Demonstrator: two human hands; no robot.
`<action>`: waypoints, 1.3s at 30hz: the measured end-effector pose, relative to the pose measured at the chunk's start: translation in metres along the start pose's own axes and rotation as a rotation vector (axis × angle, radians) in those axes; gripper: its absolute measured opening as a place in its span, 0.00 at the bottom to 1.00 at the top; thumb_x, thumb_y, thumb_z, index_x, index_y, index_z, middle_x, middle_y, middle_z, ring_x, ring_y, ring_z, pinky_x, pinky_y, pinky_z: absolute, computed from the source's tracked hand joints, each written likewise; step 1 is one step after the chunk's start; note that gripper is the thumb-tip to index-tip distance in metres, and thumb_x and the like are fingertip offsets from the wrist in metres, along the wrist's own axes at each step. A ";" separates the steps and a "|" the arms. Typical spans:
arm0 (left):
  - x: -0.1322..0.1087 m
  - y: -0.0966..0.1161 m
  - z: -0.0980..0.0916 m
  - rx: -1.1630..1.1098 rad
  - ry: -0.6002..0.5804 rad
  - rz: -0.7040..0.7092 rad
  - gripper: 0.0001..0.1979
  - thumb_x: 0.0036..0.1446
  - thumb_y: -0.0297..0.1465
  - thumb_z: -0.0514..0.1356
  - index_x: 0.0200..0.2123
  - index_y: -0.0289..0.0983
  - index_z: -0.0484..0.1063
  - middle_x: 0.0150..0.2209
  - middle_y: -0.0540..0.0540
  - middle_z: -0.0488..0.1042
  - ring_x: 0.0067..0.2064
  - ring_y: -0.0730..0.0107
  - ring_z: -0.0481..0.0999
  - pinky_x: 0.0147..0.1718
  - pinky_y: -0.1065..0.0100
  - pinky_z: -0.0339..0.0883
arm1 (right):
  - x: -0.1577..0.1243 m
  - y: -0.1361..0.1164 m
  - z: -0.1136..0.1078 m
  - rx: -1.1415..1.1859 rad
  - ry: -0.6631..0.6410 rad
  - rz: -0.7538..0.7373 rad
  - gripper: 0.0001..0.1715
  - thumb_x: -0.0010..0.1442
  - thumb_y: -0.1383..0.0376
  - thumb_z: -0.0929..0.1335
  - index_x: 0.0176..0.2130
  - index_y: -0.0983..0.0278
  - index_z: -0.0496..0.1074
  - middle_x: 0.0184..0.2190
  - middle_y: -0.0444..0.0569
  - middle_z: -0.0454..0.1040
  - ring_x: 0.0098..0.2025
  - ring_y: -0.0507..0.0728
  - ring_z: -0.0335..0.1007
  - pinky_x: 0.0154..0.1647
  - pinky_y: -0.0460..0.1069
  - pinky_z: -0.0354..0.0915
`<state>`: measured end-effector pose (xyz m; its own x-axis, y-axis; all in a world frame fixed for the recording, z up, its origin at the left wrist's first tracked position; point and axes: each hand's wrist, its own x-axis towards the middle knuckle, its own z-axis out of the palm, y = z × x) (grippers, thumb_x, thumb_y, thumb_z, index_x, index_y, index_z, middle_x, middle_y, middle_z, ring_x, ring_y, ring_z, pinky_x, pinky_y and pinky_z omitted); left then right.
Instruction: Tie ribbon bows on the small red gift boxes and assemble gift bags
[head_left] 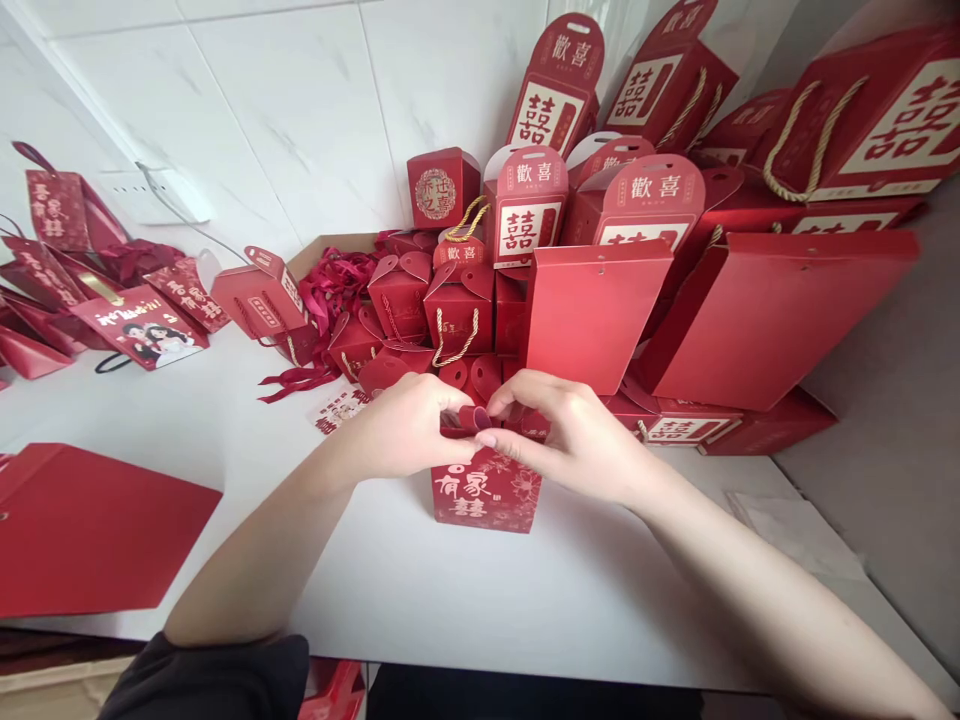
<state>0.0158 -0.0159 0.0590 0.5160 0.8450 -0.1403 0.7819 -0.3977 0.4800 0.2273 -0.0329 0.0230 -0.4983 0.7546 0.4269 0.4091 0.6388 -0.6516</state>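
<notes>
A small red gift box (487, 497) with pale lettering and flower print stands upright on the white table in front of me. Over its top is a dark red ribbon (473, 416), bent into a short loop. My left hand (401, 425) pinches the ribbon from the left, thumb below and fingers above. From the right, my right hand (570, 430) has thumb and forefinger curled in at the same ribbon, the thumb tip at the box's top edge. Both hands partly cover the upper part of the box.
Behind my hands, several red gift boxes (461, 315) with gold cord handles are piled up. Flat red panels (600, 310) lean against the stack on the right. Loose ribbons (334, 290) spill from a carton. A red sheet (97, 530) lies front left, printed bags (150, 325) beyond.
</notes>
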 end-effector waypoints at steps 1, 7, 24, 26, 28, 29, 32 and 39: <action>0.000 0.001 0.000 -0.008 -0.005 -0.007 0.12 0.51 0.37 0.59 0.23 0.35 0.65 0.21 0.54 0.57 0.25 0.77 0.50 0.22 0.70 0.44 | 0.001 0.001 0.003 0.010 0.006 0.005 0.09 0.64 0.59 0.68 0.37 0.63 0.70 0.35 0.46 0.73 0.34 0.52 0.70 0.37 0.48 0.65; 0.001 0.001 0.002 -0.078 -0.004 -0.010 0.12 0.53 0.37 0.58 0.23 0.35 0.66 0.22 0.53 0.57 0.26 0.76 0.53 0.23 0.70 0.45 | 0.003 0.004 0.012 0.127 0.037 0.053 0.07 0.64 0.65 0.67 0.33 0.63 0.69 0.28 0.41 0.71 0.27 0.48 0.63 0.29 0.44 0.60; 0.007 -0.002 -0.002 -0.102 -0.050 0.054 0.17 0.48 0.32 0.60 0.18 0.36 0.53 0.20 0.54 0.48 0.23 0.78 0.47 0.21 0.69 0.37 | 0.003 0.006 0.003 0.275 -0.144 0.144 0.08 0.58 0.66 0.72 0.37 0.61 0.69 0.34 0.41 0.75 0.35 0.50 0.70 0.36 0.45 0.66; 0.006 -0.002 -0.002 -0.108 -0.049 0.048 0.18 0.48 0.33 0.61 0.18 0.36 0.52 0.20 0.54 0.48 0.23 0.78 0.46 0.21 0.69 0.37 | 0.003 0.006 0.004 0.279 -0.147 0.148 0.09 0.57 0.64 0.73 0.36 0.61 0.69 0.34 0.41 0.74 0.34 0.49 0.69 0.34 0.44 0.65; 0.006 -0.001 -0.002 -0.113 -0.049 0.047 0.18 0.48 0.33 0.61 0.18 0.36 0.52 0.20 0.54 0.48 0.23 0.78 0.46 0.21 0.69 0.37 | 0.004 0.006 0.004 0.280 -0.148 0.153 0.09 0.57 0.65 0.73 0.36 0.61 0.69 0.34 0.40 0.74 0.33 0.49 0.69 0.33 0.44 0.65; 0.006 -0.001 -0.002 -0.116 -0.053 0.053 0.17 0.49 0.33 0.60 0.18 0.36 0.53 0.20 0.54 0.48 0.23 0.78 0.47 0.21 0.69 0.37 | 0.003 0.007 0.003 0.279 -0.150 0.154 0.08 0.57 0.66 0.72 0.37 0.61 0.69 0.34 0.40 0.74 0.33 0.49 0.69 0.33 0.44 0.65; 0.007 -0.001 -0.002 -0.124 -0.073 0.071 0.14 0.50 0.31 0.59 0.18 0.35 0.57 0.20 0.54 0.51 0.24 0.78 0.49 0.22 0.69 0.40 | 0.003 0.009 0.002 0.284 -0.165 0.136 0.07 0.58 0.67 0.72 0.38 0.61 0.70 0.35 0.41 0.75 0.35 0.49 0.70 0.36 0.44 0.66; 0.006 -0.001 -0.002 -0.161 -0.066 0.066 0.16 0.51 0.33 0.59 0.18 0.35 0.58 0.20 0.54 0.52 0.24 0.78 0.49 0.21 0.71 0.42 | 0.002 0.007 0.002 0.276 -0.187 0.081 0.10 0.58 0.73 0.68 0.40 0.61 0.68 0.37 0.42 0.73 0.36 0.51 0.70 0.37 0.46 0.66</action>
<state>0.0176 -0.0102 0.0592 0.5905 0.7915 -0.1577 0.6821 -0.3850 0.6217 0.2280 -0.0274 0.0180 -0.6148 0.7442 0.2611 0.2437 0.4941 -0.8346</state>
